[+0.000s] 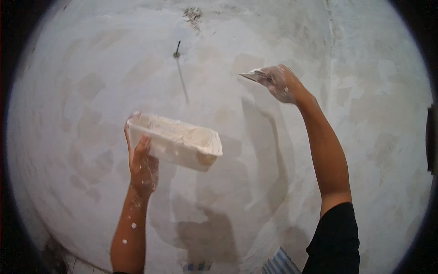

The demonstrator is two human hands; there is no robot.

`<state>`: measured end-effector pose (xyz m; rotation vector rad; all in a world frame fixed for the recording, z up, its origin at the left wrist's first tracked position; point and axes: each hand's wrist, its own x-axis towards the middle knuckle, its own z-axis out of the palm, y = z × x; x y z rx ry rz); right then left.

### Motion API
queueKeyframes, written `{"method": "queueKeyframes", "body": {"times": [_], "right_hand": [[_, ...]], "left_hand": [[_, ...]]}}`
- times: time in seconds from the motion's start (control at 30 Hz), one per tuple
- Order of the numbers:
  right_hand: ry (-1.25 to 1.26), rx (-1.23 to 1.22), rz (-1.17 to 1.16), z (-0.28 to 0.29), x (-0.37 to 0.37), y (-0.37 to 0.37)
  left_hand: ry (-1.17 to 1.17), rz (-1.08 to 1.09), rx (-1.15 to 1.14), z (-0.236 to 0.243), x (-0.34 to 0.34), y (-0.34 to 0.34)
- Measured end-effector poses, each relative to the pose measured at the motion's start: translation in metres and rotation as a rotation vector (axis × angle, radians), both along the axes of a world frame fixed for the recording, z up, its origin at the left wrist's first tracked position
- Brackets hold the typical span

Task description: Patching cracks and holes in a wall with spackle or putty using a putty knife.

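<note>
Left hand (145, 170) first, as the head view has it: it is wrapped round the near end of a long, whitish tub (178, 153), thumb pressed along the side wall and fingertips up by the rim. You can see the tub tilts a little, its far end lower and toward the right; white paste (175, 130) lies inside and smears the rim. Specks of white dot that wrist and forearm.

Up and to the right, well apart from the tub, the right hand (279, 83) is closed on a scraper (249, 76), whose thin blade points left with white stuff on it. That hand is streaked with white too, and its arm runs down to a black sleeve (335, 237).

Behind it all spreads a pale wall (388, 114), blotched with greyer, damp-looking patches. High up, a thin dark rod (178, 48) sticks out, throwing a narrow shadow downward, and above it there's a rough, crumbly spot (193, 16). Arm and body shadows fall across the middle. At the bottom edge a blue-and-white striped thing (280, 262) pokes in, cut off, so I can't tell what it is; pale tiles (82, 267) show at lower left.
</note>
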<state>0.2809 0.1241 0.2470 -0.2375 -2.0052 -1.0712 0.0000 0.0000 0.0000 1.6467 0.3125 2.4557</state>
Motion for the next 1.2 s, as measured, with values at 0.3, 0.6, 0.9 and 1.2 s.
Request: {"method": "queueKeyframes", "body": {"times": [0.3, 0.6, 0.9, 1.2], "right_hand": [[0.231, -1.139, 0.210, -0.239, -0.020, -0.135], [0.931, -1.667, 0.791, -0.351, -0.086, -0.053], [0.688, -1.904, 0.486, -0.315, -0.125, -0.100], [0.514, -1.664, 0.420, -0.343, -0.140, -0.127]], "left_hand": [[-0.897, -0.496, -0.400, -0.150, 0.008, -0.090], [-0.624, -0.753, -0.183, -0.172, -0.062, 0.011], [-0.672, -0.513, -0.361, -0.169, -0.051, -0.002], [-0.435, -1.007, -0.024, -0.146, -0.037, -0.012]]}}
